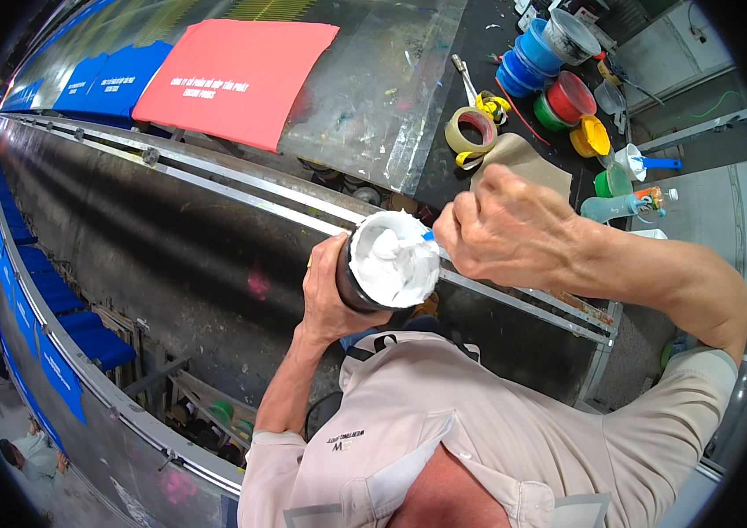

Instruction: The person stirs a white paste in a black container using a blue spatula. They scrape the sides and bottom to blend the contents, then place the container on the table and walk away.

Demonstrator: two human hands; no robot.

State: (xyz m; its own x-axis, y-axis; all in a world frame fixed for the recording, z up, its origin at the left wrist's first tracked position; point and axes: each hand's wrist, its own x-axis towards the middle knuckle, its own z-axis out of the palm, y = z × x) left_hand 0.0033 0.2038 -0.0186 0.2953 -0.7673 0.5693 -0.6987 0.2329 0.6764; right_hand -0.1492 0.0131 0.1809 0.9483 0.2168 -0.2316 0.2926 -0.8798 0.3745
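**Left hand steadies a dark cylindrical tub of thick white paste, right hand grips a slim blue tool**

On my far left, a person in a pale top is by the curved table edge, with bright blue fabric pieces along it. Beyond, a flat coral-red cloth with white lettering lies on a worn grey tabletop.

I have the tub near the middle of my view, in front of the person's body, its open mouth facing me. The left hand's fingers are wrapped around its side. Paste coats the inside up to the rim.

The right hand is closed in a fist just beside the rim; I see only a short bit of the tool, and I cannot tell how far it reaches into the paste.

Past that fist lie a tan roll of tape and a brown sheet. Further right I make out stacked blue plastic tubs, a round red tub, a yellow tub and a clear plastic bottle on its side.
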